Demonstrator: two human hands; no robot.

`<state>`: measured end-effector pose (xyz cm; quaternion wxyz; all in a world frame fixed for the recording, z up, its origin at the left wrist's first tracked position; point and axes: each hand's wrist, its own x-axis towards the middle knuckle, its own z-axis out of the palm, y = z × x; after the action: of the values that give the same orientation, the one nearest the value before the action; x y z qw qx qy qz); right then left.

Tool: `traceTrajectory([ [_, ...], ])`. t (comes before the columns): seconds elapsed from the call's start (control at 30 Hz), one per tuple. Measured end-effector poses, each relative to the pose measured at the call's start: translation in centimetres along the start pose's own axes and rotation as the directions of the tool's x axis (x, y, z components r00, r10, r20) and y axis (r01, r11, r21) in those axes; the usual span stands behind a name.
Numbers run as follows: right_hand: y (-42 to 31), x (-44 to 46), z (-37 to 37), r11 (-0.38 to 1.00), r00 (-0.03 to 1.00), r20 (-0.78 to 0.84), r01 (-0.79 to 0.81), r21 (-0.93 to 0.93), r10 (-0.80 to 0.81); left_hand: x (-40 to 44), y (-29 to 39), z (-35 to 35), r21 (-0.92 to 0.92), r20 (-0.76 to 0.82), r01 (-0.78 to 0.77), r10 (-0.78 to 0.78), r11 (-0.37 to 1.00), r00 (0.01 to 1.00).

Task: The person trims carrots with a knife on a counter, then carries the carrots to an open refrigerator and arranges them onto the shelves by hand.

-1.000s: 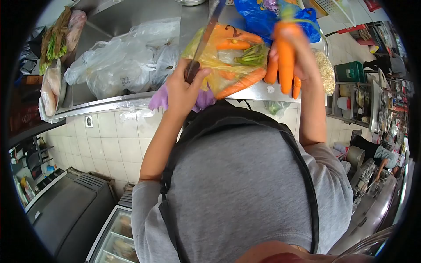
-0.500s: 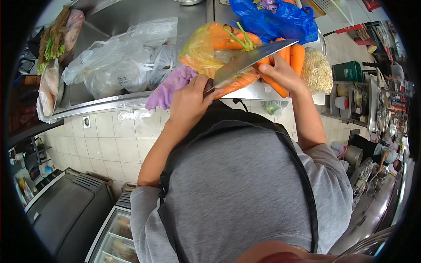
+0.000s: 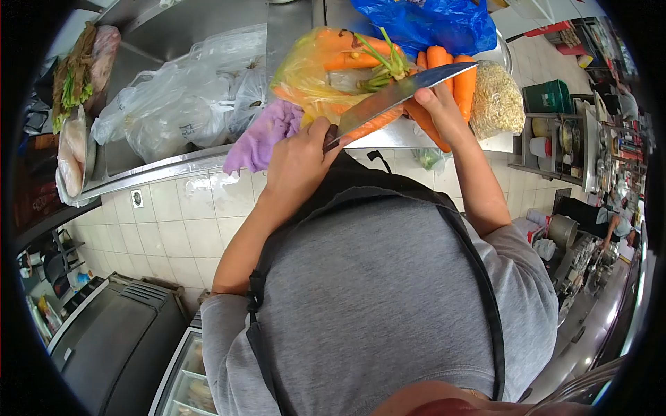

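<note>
My left hand (image 3: 298, 158) is closed around the dark handle of a large kitchen knife (image 3: 378, 106). The blade slants up to the right, over a yellow plastic bag (image 3: 305, 75) of carrots and some cut green stalks (image 3: 388, 69). My right hand (image 3: 447, 118) is wrapped around a carrot (image 3: 424, 123), its thumb close to the blade. Part of that carrot is hidden by the hand and knife. Several more carrots (image 3: 465, 87) lie just beyond my right hand. A purple cloth (image 3: 260, 139) sits beside my left wrist.
Clear plastic bags (image 3: 180, 104) fill the steel sink area at left. A blue plastic bag (image 3: 437, 28) lies behind the carrots, and a bag of pale sprouts (image 3: 497, 100) stands at right. Another person (image 3: 614, 225) is far off at the right edge.
The knife blade has tilted, showing a narrower face, and its tip has shifted slightly right. My right hand stays on the carrot, its thumb now higher against the blade's side.
</note>
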<state>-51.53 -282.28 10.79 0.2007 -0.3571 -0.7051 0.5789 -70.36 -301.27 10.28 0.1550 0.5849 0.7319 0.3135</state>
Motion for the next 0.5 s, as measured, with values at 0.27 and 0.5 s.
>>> traceTrajectory([
  [0.27, 0.5, 0.2, 0.9, 0.998, 0.999, -0.044, 0.012, -0.054, -0.015, -0.7, -1.5, 2.0, 0.032, -0.013, 0.055, -0.054, 0.998, 0.998],
  [0.5, 1.6, 0.4, 1.3, 0.936, 0.969, 0.132, -0.238, 0.259, 0.209, -0.2, -4.4, 4.0, 0.132, -0.012, 0.128, -0.128, 0.983, 0.992],
])
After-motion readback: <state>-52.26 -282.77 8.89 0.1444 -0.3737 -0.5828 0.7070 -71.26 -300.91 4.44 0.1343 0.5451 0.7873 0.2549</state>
